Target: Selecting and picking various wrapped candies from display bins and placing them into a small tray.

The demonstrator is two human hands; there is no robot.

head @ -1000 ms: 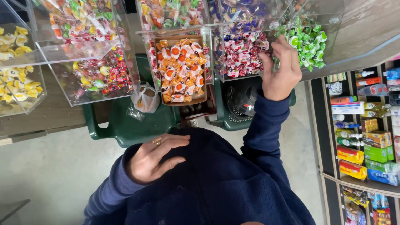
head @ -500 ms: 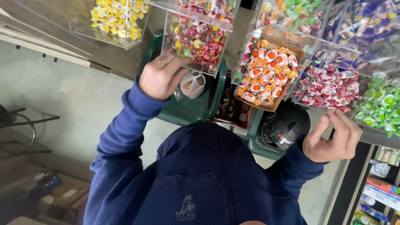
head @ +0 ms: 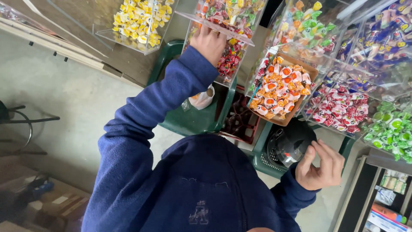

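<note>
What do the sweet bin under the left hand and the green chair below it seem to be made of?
The bin under the left hand looks like clear rigid plastic, perhaps acrylic: the wrapped sweets show through its walls, and the flat lid edge catches light. The green chair looks like moulded plastic, smooth with a dull sheen and rounded edges.

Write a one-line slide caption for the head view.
Left hand reaches into a clear bin of red wrapped sweets; right hand hovers beside a dark helmet.
</note>
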